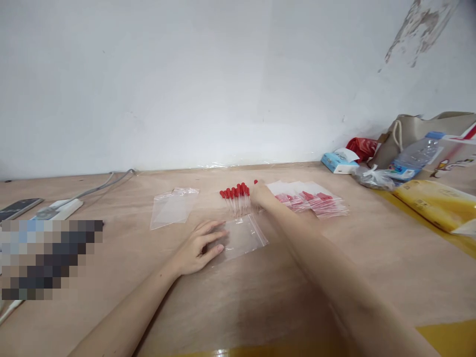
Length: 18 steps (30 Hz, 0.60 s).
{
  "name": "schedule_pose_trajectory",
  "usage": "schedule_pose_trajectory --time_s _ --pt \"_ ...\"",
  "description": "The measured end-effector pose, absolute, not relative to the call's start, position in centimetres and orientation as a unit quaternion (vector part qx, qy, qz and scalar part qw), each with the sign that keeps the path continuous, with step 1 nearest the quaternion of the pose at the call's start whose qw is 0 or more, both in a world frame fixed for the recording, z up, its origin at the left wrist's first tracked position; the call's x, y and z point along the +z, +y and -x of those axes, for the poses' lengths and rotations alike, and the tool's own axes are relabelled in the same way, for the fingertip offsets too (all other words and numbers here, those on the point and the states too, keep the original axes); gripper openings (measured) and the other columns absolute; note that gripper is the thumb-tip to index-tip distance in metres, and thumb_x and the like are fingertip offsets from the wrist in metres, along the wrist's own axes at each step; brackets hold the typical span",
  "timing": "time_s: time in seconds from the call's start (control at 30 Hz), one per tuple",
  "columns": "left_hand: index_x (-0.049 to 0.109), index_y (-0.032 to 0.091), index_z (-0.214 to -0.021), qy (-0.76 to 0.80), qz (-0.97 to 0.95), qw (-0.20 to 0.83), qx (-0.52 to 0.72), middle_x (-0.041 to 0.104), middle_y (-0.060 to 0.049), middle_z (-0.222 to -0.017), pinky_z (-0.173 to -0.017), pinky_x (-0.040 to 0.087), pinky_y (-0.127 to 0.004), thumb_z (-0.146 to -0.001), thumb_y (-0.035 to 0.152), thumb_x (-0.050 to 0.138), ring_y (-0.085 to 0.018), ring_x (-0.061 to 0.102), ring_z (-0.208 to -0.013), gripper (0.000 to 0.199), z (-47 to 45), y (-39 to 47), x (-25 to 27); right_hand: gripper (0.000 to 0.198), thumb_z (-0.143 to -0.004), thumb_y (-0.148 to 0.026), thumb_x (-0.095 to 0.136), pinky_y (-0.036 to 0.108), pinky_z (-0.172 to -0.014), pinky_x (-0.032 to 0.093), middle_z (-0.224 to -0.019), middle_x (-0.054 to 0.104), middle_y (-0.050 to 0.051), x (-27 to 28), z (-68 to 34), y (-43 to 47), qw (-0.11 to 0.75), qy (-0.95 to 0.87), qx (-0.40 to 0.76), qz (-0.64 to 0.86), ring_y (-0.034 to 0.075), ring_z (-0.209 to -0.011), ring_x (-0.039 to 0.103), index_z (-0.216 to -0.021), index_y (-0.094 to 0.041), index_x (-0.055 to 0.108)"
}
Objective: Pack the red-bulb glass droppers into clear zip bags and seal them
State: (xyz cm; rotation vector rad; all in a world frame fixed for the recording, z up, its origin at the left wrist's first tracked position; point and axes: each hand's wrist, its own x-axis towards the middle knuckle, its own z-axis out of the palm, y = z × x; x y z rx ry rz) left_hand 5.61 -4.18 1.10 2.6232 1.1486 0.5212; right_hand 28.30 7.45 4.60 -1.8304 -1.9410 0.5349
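My left hand (pixel 201 248) lies with its fingers spread on the left edge of a clear zip bag (pixel 243 238), which is flat on the table. Just beyond the bag is a row of several droppers (pixel 235 193) with red bulbs and thin clear tubes. At the right end of that row, my right hand (pixel 263 196) is closed around another dropper; its red bulb (pixel 256 182) shows at the fingertips, while the tube is mostly hidden and the hand is slightly blurred. Right of this hand, overlapping zip bags (pixel 323 201) contain red-bulbed droppers.
Flat clear zip bags (pixel 173 208) lie at the left. A tissue pack (pixel 338 162), plastic bottle (pixel 420 153) and yellow packet (pixel 435 203) stand or lie at the right. A grey cable (pixel 100 187) runs to a power strip (pixel 61 209), near a phone (pixel 20 208).
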Motion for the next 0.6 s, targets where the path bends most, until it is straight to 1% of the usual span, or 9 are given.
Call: schedule_pose_trajectory --time_s 0.07,0.1,0.2,0.27,0.4,0.6 --pt "0.051 0.026 -0.123 0.398 -0.888 0.136 0.187 0.042 -0.006 -0.135 -0.101 0.036 -0.040 -0.090 0.035 0.042 -0.022 0.041 -0.122 0.036 -5.8 -4.4 1.2 0.061 -0.077 -0.013 0.043 0.034 -0.066 0.048 -0.088 0.061 0.016 4.8 -29.5 6.3 0.262 -0.689 0.197 0.646 0.023 -0.078 0.061 -0.132 -0.003 0.020" --pt "0.051 0.026 -0.123 0.396 -0.888 0.143 0.185 0.043 -0.006 -0.134 -0.100 0.037 -0.039 -0.089 0.036 0.043 -0.022 0.043 -0.120 0.036 -5.9 -4.4 1.1 0.064 -0.078 -0.015 0.042 0.032 -0.065 0.049 -0.083 0.060 0.011 4.5 -30.3 5.5 0.296 -0.685 0.204 0.634 0.021 -0.073 0.061 -0.134 -0.006 0.013" --pt "0.050 0.027 -0.123 0.377 -0.899 0.143 0.169 0.045 -0.005 -0.132 -0.102 0.036 -0.041 -0.087 0.037 0.047 -0.022 0.041 -0.122 0.038 -6.3 -4.6 0.9 0.071 -0.077 -0.022 0.042 0.027 -0.049 0.048 -0.073 0.052 -0.001 2.8 -32.8 2.6 0.465 -0.634 0.305 0.537 0.013 -0.051 0.056 -0.135 -0.017 0.002" --pt "0.049 0.027 -0.125 0.366 -0.906 0.141 0.162 0.046 -0.005 -0.132 -0.104 0.033 -0.042 -0.087 0.036 0.046 -0.022 0.039 -0.124 0.038 -6.7 -4.7 0.7 0.073 -0.076 -0.027 0.045 0.025 -0.044 0.047 -0.071 0.048 -0.004 1.1 -34.0 0.6 0.533 -0.577 0.356 0.506 0.011 -0.046 0.053 -0.134 -0.020 0.001" --pt "0.049 0.027 -0.124 0.357 -0.911 0.137 0.157 0.046 -0.004 -0.133 -0.107 0.026 -0.046 -0.088 0.034 0.045 -0.022 0.038 -0.125 0.037 -7.2 -4.8 0.7 0.076 -0.071 -0.029 0.052 0.025 -0.042 0.049 -0.078 0.046 -0.002 -0.9 -35.2 -1.7 0.585 -0.504 0.382 0.508 0.011 -0.049 0.055 -0.131 -0.023 0.007" --pt "0.048 0.028 -0.125 0.353 -0.912 0.139 0.156 0.045 -0.004 -0.134 -0.108 0.025 -0.046 -0.088 0.034 0.045 -0.022 0.038 -0.125 0.038 -7.1 -4.7 0.7 0.072 -0.069 -0.027 0.056 0.029 -0.045 0.053 -0.074 0.044 -0.004 -1.0 -34.7 -2.1 0.589 -0.480 0.407 0.507 0.013 -0.050 0.056 -0.126 -0.024 0.013"
